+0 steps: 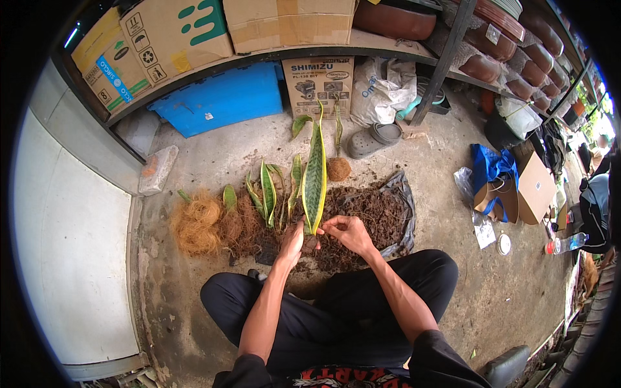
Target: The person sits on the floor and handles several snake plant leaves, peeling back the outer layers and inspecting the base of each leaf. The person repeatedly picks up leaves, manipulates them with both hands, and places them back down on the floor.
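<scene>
My left hand [292, 242] grips the base of a tall snake plant leaf [314, 179], green with yellow edges, upright over the soil. Close to its right side, my right hand [350, 234] has thumb and fingertips drawn together; whether something thin is between them is too small to tell. Beneath both hands, dark crumbly soil [371, 211] lies on a black plastic sheet [406, 213]. To the left are several shorter snake plants [268, 194], some with fibrous roots, and a pile of tan coconut fibre [196, 225]. Beyond the soil stands a round fibre ball [339, 169] with a narrow leaf.
A grey clog [371, 141] rests behind the fibre ball. Along the back are a blue plastic bin [223, 102], a pump carton [318, 92] and a white sack [383, 92] under a shelf. Bags, an opened carton [536, 189] and a plastic bottle [567, 244] lie at right.
</scene>
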`<action>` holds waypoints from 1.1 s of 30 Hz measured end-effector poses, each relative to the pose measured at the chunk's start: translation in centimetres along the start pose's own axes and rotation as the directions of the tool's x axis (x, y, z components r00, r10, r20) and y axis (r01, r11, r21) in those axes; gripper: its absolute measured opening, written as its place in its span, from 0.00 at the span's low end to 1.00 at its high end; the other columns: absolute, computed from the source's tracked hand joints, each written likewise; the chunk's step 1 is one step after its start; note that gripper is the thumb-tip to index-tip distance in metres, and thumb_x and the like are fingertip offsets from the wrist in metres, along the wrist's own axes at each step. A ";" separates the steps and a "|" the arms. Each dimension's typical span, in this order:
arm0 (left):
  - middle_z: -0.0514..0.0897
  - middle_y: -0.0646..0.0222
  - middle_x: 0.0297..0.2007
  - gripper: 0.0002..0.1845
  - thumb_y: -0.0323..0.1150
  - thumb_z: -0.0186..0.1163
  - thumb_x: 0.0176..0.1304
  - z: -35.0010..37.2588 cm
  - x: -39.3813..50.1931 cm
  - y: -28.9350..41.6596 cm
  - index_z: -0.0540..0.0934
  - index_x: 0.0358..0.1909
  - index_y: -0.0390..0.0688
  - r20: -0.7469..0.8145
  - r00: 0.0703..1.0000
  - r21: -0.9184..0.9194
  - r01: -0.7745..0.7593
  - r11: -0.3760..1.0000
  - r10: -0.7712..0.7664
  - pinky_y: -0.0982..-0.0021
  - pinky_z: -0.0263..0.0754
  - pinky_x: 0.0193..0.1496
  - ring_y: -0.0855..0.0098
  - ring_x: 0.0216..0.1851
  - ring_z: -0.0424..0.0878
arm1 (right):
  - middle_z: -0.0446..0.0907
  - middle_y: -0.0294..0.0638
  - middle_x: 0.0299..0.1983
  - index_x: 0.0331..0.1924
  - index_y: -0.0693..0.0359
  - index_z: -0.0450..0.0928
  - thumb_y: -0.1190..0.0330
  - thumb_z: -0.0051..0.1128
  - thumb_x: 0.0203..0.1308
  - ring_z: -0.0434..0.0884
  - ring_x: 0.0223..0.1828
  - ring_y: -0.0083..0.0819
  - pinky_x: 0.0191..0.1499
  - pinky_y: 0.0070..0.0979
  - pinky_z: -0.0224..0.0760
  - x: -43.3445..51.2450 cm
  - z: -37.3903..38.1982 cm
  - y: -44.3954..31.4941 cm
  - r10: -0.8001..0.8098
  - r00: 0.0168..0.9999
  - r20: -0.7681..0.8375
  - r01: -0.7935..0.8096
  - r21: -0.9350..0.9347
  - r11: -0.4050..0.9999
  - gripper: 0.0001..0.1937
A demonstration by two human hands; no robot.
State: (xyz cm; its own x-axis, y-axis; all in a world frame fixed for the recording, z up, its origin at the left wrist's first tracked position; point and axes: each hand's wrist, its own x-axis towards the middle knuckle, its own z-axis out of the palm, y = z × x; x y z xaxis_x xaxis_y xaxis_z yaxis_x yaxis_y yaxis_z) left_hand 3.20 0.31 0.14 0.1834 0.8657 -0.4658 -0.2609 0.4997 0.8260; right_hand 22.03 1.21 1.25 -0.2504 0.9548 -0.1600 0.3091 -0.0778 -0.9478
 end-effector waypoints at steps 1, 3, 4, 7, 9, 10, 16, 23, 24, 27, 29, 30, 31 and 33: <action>0.86 0.62 0.35 0.24 0.47 0.38 0.77 0.0 0.0 0.0 0.77 0.53 0.41 0.003 1.000 0.005 -0.005 1.000 0.005 0.71 0.78 0.22 0.74 0.20 0.80 | 0.85 0.35 0.29 0.40 0.66 0.84 0.65 0.59 0.65 0.80 0.28 0.16 0.32 0.19 0.74 0.1 0.0 0.3 0.006 1.000 -0.007 -0.006 -0.005 1.000 0.11; 0.87 0.63 0.34 0.24 0.48 0.39 0.77 0.0 0.1 -0.1 0.78 0.52 0.41 0.008 1.000 0.014 -0.016 1.000 0.016 0.72 0.78 0.21 0.74 0.20 0.80 | 0.85 0.40 0.27 0.40 0.63 0.85 0.65 0.60 0.61 0.83 0.28 0.24 0.34 0.26 0.75 0.0 0.2 0.6 -0.073 0.995 -0.061 0.068 -0.076 0.995 0.11; 0.87 0.63 0.34 0.24 0.48 0.39 0.77 -0.1 0.3 -0.3 0.78 0.52 0.41 0.012 0.999 0.024 -0.030 0.999 0.030 0.72 0.78 0.21 0.74 0.19 0.80 | 0.84 0.43 0.27 0.39 0.61 0.85 0.64 0.60 0.60 0.84 0.28 0.29 0.35 0.29 0.76 0.0 0.3 0.5 -0.114 0.990 -0.084 0.104 -0.112 0.988 0.10; 0.87 0.63 0.32 0.24 0.48 0.40 0.76 -0.1 0.4 -0.5 0.79 0.51 0.40 0.009 0.999 0.041 -0.052 0.998 0.052 0.72 0.78 0.21 0.73 0.18 0.80 | 0.85 0.44 0.33 0.38 0.61 0.84 0.66 0.59 0.58 0.86 0.34 0.38 0.39 0.34 0.77 -0.6 0.4 -0.5 -0.146 0.986 -0.081 0.118 -0.281 0.952 0.09; 0.87 0.63 0.31 0.24 0.48 0.41 0.76 0.1 0.2 -0.4 0.79 0.50 0.39 -0.015 0.999 0.038 -0.042 0.998 0.042 0.72 0.78 0.21 0.73 0.17 0.80 | 0.85 0.43 0.37 0.37 0.61 0.83 0.66 0.59 0.56 0.85 0.36 0.41 0.40 0.36 0.77 -0.8 0.4 -0.7 -0.186 0.981 -0.062 0.156 -0.322 0.934 0.09; 0.87 0.63 0.31 0.25 0.48 0.41 0.76 0.1 0.2 -0.3 0.79 0.50 0.39 -0.020 0.999 0.043 -0.036 0.998 0.037 0.71 0.78 0.21 0.73 0.17 0.80 | 0.84 0.43 0.38 0.37 0.61 0.83 0.66 0.59 0.56 0.85 0.37 0.43 0.41 0.37 0.77 -0.9 0.3 -0.9 -0.205 0.977 -0.053 0.175 -0.343 0.923 0.08; 0.87 0.61 0.31 0.26 0.50 0.43 0.76 -0.1 0.5 -0.5 0.80 0.48 0.37 -0.056 0.998 0.089 0.014 0.996 -0.009 0.69 0.77 0.21 0.72 0.17 0.80 | 0.81 0.38 0.33 0.33 0.57 0.79 0.66 0.60 0.52 0.84 0.35 0.42 0.36 0.38 0.78 -1.6 0.8 -1.6 -0.347 0.938 -0.021 0.277 -0.558 0.782 0.06; 0.86 0.59 0.31 0.26 0.50 0.43 0.75 0.5 0.3 -0.2 0.80 0.48 0.37 -0.078 0.997 0.016 0.014 1.000 -0.013 0.68 0.77 0.22 0.70 0.16 0.79 | 0.79 0.36 0.32 0.34 0.56 0.77 0.65 0.62 0.51 0.84 0.36 0.39 0.32 0.38 0.78 -1.6 0.8 -1.9 -0.368 0.928 -0.052 0.245 -0.659 0.711 0.08; 0.86 0.59 0.31 0.26 0.50 0.43 0.76 0.5 0.1 -0.1 0.80 0.48 0.37 -0.083 0.997 0.012 0.005 1.000 -0.004 0.67 0.77 0.22 0.70 0.16 0.79 | 0.79 0.36 0.32 0.34 0.56 0.77 0.65 0.62 0.51 0.84 0.36 0.39 0.32 0.38 0.77 -1.6 0.8 -1.7 -0.351 0.935 -0.050 0.236 -0.652 0.721 0.08; 0.86 0.59 0.31 0.25 0.49 0.43 0.76 0.1 0.7 -0.8 0.80 0.48 0.37 -0.070 0.997 0.014 -0.028 1.000 0.029 0.68 0.77 0.22 0.70 0.17 0.79 | 0.79 0.37 0.32 0.34 0.58 0.76 0.65 0.61 0.52 0.83 0.33 0.39 0.31 0.38 0.77 -1.4 0.8 -1.4 -0.369 0.927 -0.057 0.249 -0.642 0.725 0.08; 0.86 0.59 0.31 0.25 0.49 0.43 0.76 0.1 0.7 -0.9 0.79 0.49 0.38 -0.044 0.999 -0.016 -0.033 0.999 0.032 0.67 0.77 0.22 0.70 0.17 0.79 | 0.78 0.37 0.32 0.34 0.59 0.76 0.66 0.60 0.53 0.83 0.30 0.40 0.30 0.37 0.77 -1.4 0.8 -1.2 -0.409 0.910 -0.066 0.271 -0.652 0.708 0.08; 0.86 0.59 0.31 0.24 0.49 0.43 0.76 0.1 0.7 -0.9 0.79 0.50 0.38 -0.031 0.999 -0.031 -0.035 0.999 0.034 0.67 0.77 0.22 0.70 0.17 0.79 | 0.78 0.38 0.32 0.34 0.59 0.76 0.66 0.60 0.54 0.83 0.30 0.40 0.30 0.37 0.77 -1.4 0.7 -1.2 -0.431 0.900 -0.069 0.281 -0.663 0.694 0.08; 0.86 0.60 0.31 0.24 0.48 0.43 0.76 -0.1 0.8 -1.0 0.78 0.51 0.39 -0.037 0.999 -0.030 -0.004 1.000 0.003 0.67 0.77 0.22 0.70 0.17 0.79 | 0.78 0.38 0.32 0.34 0.59 0.76 0.66 0.59 0.54 0.83 0.30 0.41 0.30 0.37 0.77 -1.4 0.6 -1.1 -0.452 0.889 -0.072 0.291 -0.675 0.679 0.07; 0.86 0.61 0.32 0.23 0.47 0.42 0.76 -0.6 1.1 -1.3 0.76 0.54 0.40 -0.049 0.997 -0.030 0.056 0.998 -0.057 0.67 0.77 0.22 0.70 0.17 0.80 | 0.79 0.39 0.32 0.35 0.60 0.76 0.67 0.59 0.55 0.83 0.30 0.42 0.31 0.37 0.77 -1.2 0.1 -1.2 -0.409 0.904 -0.124 0.235 -0.656 0.717 0.07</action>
State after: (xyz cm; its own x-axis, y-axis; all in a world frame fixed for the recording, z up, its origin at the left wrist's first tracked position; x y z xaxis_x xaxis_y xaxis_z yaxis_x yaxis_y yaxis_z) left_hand 3.20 0.65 -1.59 0.1513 0.8361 -0.5272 -0.2785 0.5478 0.7889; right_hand 21.86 0.14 2.57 -0.2395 0.9306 0.2769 0.7651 0.3565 -0.5362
